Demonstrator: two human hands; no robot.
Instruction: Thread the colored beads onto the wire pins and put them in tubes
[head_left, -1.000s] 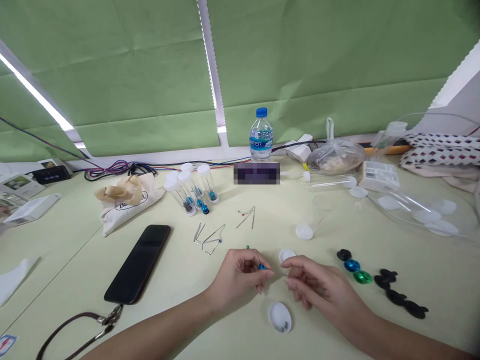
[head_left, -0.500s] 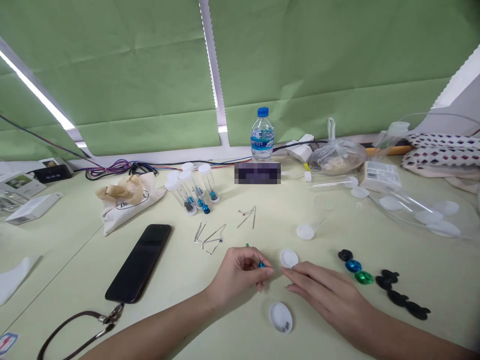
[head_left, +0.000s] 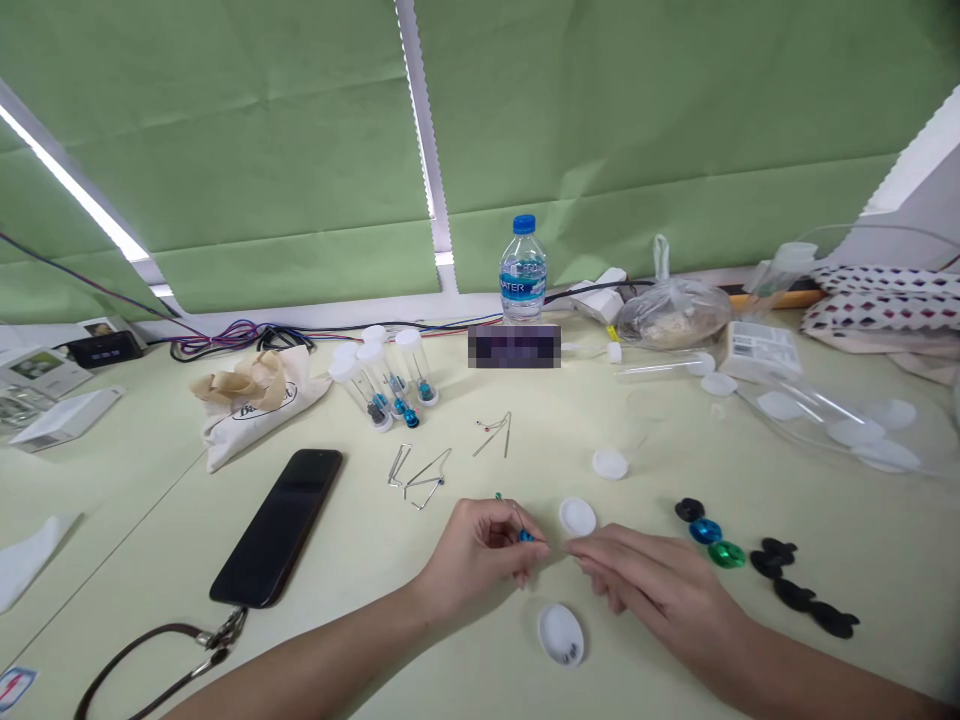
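Note:
Between the thumb and fingers of my left hand (head_left: pixel 484 548) is a small shiny blue piece (head_left: pixel 525 536). A thin wire with a tiny green bead (head_left: pixel 499 496) at its end rises from that grip. My right hand (head_left: pixel 652 582) faces it across a narrow gap, thumb and fingertips pinched together; whatever they hold is too small to make out. Just behind the hands lies a white cap (head_left: pixel 577 517). Closer to me, another white cap (head_left: pixel 560 634) has a few tiny dark bits inside.
Bent metal wires (head_left: pixel 420 480) lie beyond my left hand, with clear tubes (head_left: pixel 416 370) behind them. Black, blue and green discs (head_left: pixel 726 555) sit to the right. A phone (head_left: pixel 277 530) lies left; a water bottle (head_left: pixel 523 275) stands at the back.
My right fingers have curled in more and drawn slightly lower. The blue piece and its wire have shifted a little in my left hand, which stays nearly in place.

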